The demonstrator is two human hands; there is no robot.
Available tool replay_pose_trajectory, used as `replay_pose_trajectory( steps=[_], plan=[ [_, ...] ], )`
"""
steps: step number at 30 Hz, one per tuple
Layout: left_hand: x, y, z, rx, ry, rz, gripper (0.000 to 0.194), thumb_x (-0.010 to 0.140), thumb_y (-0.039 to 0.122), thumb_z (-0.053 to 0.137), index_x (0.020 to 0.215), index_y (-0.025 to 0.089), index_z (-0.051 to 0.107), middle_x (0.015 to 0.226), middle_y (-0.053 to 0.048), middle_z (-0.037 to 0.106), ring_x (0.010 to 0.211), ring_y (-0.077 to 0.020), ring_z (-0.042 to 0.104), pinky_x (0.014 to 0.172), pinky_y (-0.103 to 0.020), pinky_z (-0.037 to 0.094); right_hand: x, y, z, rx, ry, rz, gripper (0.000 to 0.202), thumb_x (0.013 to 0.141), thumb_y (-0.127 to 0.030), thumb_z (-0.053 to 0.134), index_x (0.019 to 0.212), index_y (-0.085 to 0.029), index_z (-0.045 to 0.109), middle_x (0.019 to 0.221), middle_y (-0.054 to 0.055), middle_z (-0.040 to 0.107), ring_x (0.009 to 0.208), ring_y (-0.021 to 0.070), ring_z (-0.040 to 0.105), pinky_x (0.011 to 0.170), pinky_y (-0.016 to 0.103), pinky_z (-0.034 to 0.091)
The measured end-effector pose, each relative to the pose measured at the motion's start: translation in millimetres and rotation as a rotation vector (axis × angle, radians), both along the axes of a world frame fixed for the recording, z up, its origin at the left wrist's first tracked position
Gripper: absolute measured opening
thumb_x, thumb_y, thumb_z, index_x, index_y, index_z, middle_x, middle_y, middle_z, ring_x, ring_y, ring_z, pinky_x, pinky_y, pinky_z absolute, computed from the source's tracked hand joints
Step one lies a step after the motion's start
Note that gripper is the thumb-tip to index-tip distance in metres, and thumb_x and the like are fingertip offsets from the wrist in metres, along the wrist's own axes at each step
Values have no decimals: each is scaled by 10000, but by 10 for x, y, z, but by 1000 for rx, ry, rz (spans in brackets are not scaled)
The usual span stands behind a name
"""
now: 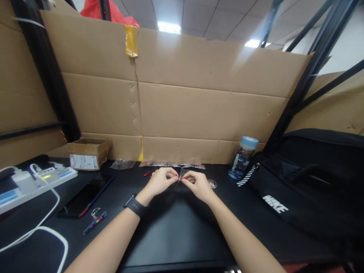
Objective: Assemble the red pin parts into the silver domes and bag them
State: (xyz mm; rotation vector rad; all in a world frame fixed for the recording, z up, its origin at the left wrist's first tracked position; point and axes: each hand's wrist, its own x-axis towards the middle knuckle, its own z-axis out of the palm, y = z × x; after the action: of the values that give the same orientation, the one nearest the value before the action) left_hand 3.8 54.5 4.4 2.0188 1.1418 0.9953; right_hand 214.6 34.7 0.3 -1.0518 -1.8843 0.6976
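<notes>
Both hands meet above the black table, fingertips nearly touching. My left hand, with a black watch on its wrist, pinches one side of a small clear plastic piece. My right hand pinches the other side. Whether anything lies inside the plastic is too small to tell. A row of small clear packets with red bits lies behind the hands. Left of my left hand is a small red loop. A small round shiny object sits just right of my right hand.
At the left are a power strip with white cables, a dark phone, a keychain, a small cardboard box and a clear bag. A blue bottle and a black bag stand right. Cardboard walls the back.
</notes>
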Motion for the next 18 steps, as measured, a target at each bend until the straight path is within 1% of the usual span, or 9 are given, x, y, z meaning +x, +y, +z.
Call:
replay_pose_trajectory(
  steps=[3, 5, 7, 9, 10, 12, 15, 16, 18],
  plan=[
    [-57, -3, -3, -69, 142, -31, 159, 803, 360, 687, 891, 236, 735, 883, -10, 796, 883, -212, 747, 798, -278, 517, -7, -10, -50, -25, -151, 83, 37, 820, -220, 696, 807, -186, 703, 719, 21, 721, 657, 156, 683, 632, 238, 512],
    [-73, -18, 4, -102, 239, -43, 134, 790, 327, 680, 880, 247, 740, 861, 4, 798, 881, -211, 747, 769, -272, 501, -22, -16, -97, -28, -172, 137, 24, 799, -187, 699, 796, -190, 676, 700, 8, 702, 652, 148, 675, 640, 232, 516],
    [-71, -35, 17, -121, 315, -28, 122, 779, 283, 668, 871, 259, 744, 860, 18, 800, 900, -210, 746, 763, -271, 483, -43, -18, -137, -34, -130, 159, 96, 788, -168, 700, 864, -196, 649, 720, -4, 697, 649, 138, 668, 637, 224, 520],
    [-63, -43, 27, -131, 351, 5, 131, 774, 262, 660, 874, 269, 743, 878, 29, 802, 927, -211, 743, 770, -275, 470, -62, -13, -161, -43, -91, 151, 217, 787, -156, 700, 988, -204, 635, 759, -8, 709, 641, 129, 668, 627, 217, 522],
    [-61, -42, 27, -139, 356, 18, 133, 772, 261, 660, 877, 272, 741, 887, 32, 803, 940, -213, 741, 774, -277, 467, -68, -8, -166, -41, -90, 141, 262, 790, -154, 698, 1040, -207, 638, 780, -6, 719, 641, 125, 670, 629, 216, 524],
    [-64, -27, 11, -166, 345, 41, 156, 765, 264, 666, 907, 271, 729, 903, 28, 805, 957, -217, 738, 771, -279, 467, -75, 10, -174, -28, -120, 118, 274, 803, -155, 697, 1071, -208, 675, 805, 6, 736, 645, 121, 671, 639, 216, 527],
    [-80, 22, -57, -223, 281, 82, 302, 730, 254, 697, 1032, 259, 687, 898, 14, 806, 926, -219, 739, 756, -275, 479, -67, 52, -203, -15, -141, 109, 241, 809, -169, 714, 1047, -203, 735, 821, 23, 754, 670, 128, 681, 686, 234, 549],
    [-86, 43, -89, -237, 252, 97, 357, 716, 251, 710, 1070, 251, 668, 886, 9, 806, 901, -218, 741, 754, -276, 483, -61, 67, -221, -26, -133, 117, 265, 794, -180, 740, 1058, -200, 740, 822, 26, 757, 683, 134, 690, 709, 245, 561],
    [-97, 83, -153, -251, 193, 117, 432, 691, 251, 735, 1113, 233, 642, 852, 0, 803, 845, -217, 740, 751, -280, 491, -54, 92, -265, -65, -114, 148, 389, 730, -220, 818, 1108, -194, 730, 834, 29, 755, 717, 152, 711, 748, 269, 584]
  ],
)
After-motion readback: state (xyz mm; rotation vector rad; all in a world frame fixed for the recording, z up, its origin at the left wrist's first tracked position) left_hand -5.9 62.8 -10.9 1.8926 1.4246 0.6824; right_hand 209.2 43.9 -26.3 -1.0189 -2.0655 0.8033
